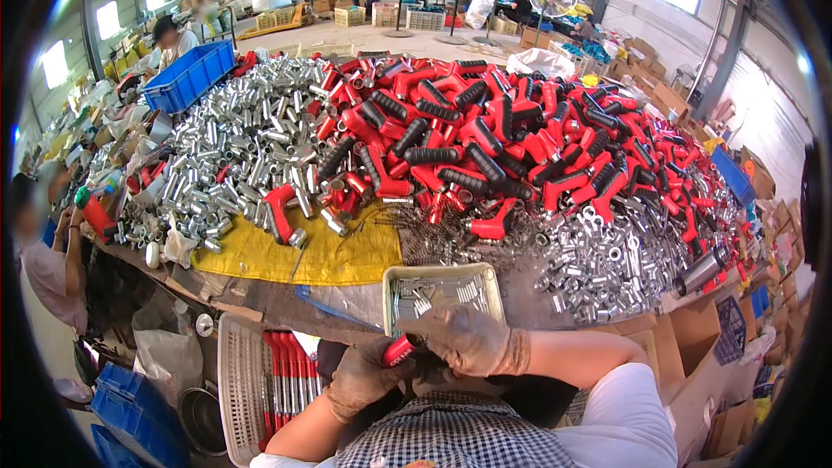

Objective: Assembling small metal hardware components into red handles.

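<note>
A red handle part (pixel 398 351) is gripped in the closed left hand (pixel 360 377), just off the bench's near edge. The right hand (pixel 468 340) is curled shut over its end, beside a metal tray (pixel 392 282) of small pins on that edge. Red-and-black handles (pixel 485 139) are heaped mid-bench, silver tubes (pixel 251 139) toward the left edge.

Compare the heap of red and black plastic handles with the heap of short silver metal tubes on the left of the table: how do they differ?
The red and black plastic handles are bent, pistol-like pieces with ribbed black sleeves; the short silver metal tubes are plain straight cylinders. The handles are clearly larger, piece for piece, than the tubes. The handles look matt and coloured; the tubes are shiny and bare. Both lie in loose, unsorted heaps on the same table.
</note>
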A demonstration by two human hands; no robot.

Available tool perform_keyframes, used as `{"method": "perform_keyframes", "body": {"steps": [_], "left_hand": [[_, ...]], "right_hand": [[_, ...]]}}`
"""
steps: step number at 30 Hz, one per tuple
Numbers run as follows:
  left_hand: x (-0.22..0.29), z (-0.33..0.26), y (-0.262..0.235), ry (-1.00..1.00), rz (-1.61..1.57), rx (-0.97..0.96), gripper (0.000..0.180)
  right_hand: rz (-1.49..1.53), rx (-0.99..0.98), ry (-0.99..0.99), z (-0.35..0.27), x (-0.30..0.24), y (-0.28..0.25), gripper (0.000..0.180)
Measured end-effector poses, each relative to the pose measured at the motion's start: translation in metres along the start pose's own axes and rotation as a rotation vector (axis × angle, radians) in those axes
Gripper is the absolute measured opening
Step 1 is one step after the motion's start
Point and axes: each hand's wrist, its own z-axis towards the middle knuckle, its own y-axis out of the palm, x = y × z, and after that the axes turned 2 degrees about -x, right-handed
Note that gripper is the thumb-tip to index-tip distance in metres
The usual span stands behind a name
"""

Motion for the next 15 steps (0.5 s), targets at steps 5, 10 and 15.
{"method": "perform_keyframes", "body": {"steps": [5,10,15], "left_hand": [[-0.002,0.013,-0.013,0.02,0.599,0.101,0.028],[0.0,0.024,-0.016,-0.044,0.317,0.124,0.027],[-0.002,0.021,-0.013,-0.061,0.333,0.132,0.026]], "right_hand": [[-0.129,-0.147,-0.096,0.018,0.004,-0.002,0.066],[0.644,-0.031,0.344,0.041,0.057,-0.067,0.08],[-0.348,0.385,0.916,0.073,0.146,-0.132,0.086]]}}
